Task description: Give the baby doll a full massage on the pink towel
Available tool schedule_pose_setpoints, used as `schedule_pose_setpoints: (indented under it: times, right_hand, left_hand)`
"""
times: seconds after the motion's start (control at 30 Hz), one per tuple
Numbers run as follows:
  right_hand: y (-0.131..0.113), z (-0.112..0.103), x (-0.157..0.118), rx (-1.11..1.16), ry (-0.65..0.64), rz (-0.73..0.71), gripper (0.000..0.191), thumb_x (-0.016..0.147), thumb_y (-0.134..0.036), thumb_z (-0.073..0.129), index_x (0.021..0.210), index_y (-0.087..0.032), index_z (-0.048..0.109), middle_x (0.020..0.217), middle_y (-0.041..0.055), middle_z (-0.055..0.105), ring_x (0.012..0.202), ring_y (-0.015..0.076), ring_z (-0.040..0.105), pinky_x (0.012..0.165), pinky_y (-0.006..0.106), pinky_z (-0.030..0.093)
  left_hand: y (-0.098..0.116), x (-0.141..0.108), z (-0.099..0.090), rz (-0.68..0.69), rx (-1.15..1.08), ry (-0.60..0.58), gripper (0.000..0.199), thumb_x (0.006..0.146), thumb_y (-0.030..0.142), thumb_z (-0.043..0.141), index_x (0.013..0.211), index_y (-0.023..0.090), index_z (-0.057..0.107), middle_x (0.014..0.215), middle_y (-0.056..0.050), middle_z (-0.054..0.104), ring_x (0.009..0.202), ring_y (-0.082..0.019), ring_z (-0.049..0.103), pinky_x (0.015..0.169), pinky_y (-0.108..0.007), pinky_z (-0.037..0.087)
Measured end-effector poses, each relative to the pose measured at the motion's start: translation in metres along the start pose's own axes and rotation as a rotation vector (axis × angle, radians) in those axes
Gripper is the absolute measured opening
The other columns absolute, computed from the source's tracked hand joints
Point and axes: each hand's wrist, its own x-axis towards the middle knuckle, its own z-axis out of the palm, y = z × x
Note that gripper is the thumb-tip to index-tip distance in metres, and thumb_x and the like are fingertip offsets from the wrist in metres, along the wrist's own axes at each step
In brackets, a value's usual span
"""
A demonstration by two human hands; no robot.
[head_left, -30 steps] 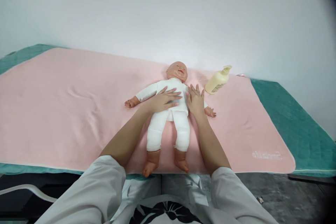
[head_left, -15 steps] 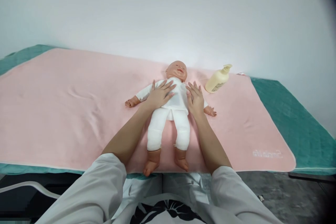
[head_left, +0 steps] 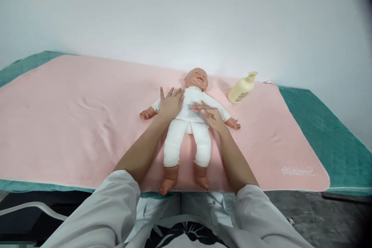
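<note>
Doll point(head_left: 186, 116) is lying face up on the pink blanket point(head_left: 58, 124), head point(head_left: 196, 78) toward the wall point(head_left: 174, 15), feet point(head_left: 169, 180) toward the person, 2 arms angled out to the sides.

Left hand point(head_left: 171, 105): palm is facing down over the left edge of the white torso point(head_left: 190, 99), where arm is meeting chest. Fingers are spreading wide, gripping nothing.

Right hand point(head_left: 210, 115): is reaching in from the right, over the belly, fingers extending toward the midline and lying loosely together. Not pinching anything. Fingertips are blurring a bit, so I'm not able to tell if they're touching cloth or sitting just above it.

Step in hand: I'm reading it as bare-hand work on the torso front, 2 hands sharing it, left at chest side, right at belly. Stroke vs. press: not telling from here.

Next move, my judgement: it's calling for flat, light palms, with the 2 hands keeping out of each other's way at the midline. Too much push is risking sliding the doll or bunching the blanket.

Pump bottle point(head_left: 240, 90) is standing on the blanket beyond the doll's arm on the right, apart from the right hand. Green cover point(head_left: 334, 135) is showing past the blanket's edge.
</note>
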Motion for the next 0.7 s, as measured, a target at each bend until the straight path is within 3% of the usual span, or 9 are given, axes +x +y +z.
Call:
schedule_pose_setpoints:
  times: [0.1, 0.2, 0.43, 0.6, 0.7]
  right_hand:
    - [-0.007, 0.003, 0.000, 0.004, -0.155, -0.029, 0.062, 0.099, -0.062, 0.024, 0.120, -0.027, 0.071, 0.129, 0.0009, 0.069, 0.138, 0.0190, 0.051, 0.126, 0.047, 0.025]
    - [-0.010, 0.004, 0.003, -0.011, -0.214, -0.058, 0.057, 0.100, -0.060, 0.026, 0.125, -0.030, 0.067, 0.131, -0.0003, 0.068, 0.142, 0.0177, 0.046, 0.128, 0.048, 0.019]
    - [0.004, 0.005, 0.014, -0.150, -0.193, -0.057, 0.048, 0.103, -0.050, 0.029, 0.141, -0.032, 0.052, 0.152, -0.0016, 0.048, 0.151, 0.0156, 0.028, 0.129, 0.049, 0.009]
    - [0.015, 0.007, 0.020, -0.343, -0.108, 0.101, 0.048, 0.103, -0.044, 0.030, 0.148, -0.033, 0.042, 0.160, -0.0033, 0.032, 0.156, 0.0217, 0.012, 0.126, 0.059, 0.004]
    - [0.016, 0.008, 0.021, -0.424, -0.023, 0.200, 0.048, 0.103, -0.043, 0.028, 0.148, -0.033, 0.041, 0.161, -0.0039, 0.031, 0.156, 0.0256, 0.012, 0.123, 0.064, 0.000]
  left_hand:
    - [-0.002, 0.001, 0.001, 0.001, 0.009, 0.006, 0.053, 0.100, 0.033, 0.022, 0.145, 0.024, 0.048, 0.151, -0.006, 0.048, 0.146, -0.032, 0.035, 0.121, -0.066, -0.006]
    - [-0.002, 0.001, 0.002, 0.012, 0.018, 0.004, 0.052, 0.100, 0.032, 0.022, 0.146, 0.024, 0.047, 0.152, -0.005, 0.047, 0.146, -0.032, 0.035, 0.121, -0.066, -0.004]
    - [0.000, 0.000, 0.000, 0.011, 0.007, 0.003, 0.052, 0.100, 0.032, 0.023, 0.146, 0.025, 0.047, 0.151, -0.005, 0.048, 0.147, -0.032, 0.034, 0.121, -0.066, -0.003]
    - [0.000, 0.000, 0.001, 0.015, 0.011, 0.004, 0.052, 0.100, 0.032, 0.024, 0.146, 0.026, 0.047, 0.151, -0.005, 0.048, 0.147, -0.033, 0.034, 0.120, -0.067, -0.002]
    - [0.000, 0.000, 0.000, 0.014, 0.010, -0.008, 0.052, 0.101, 0.033, 0.023, 0.147, 0.024, 0.046, 0.152, -0.006, 0.047, 0.147, -0.033, 0.034, 0.120, -0.067, -0.002]
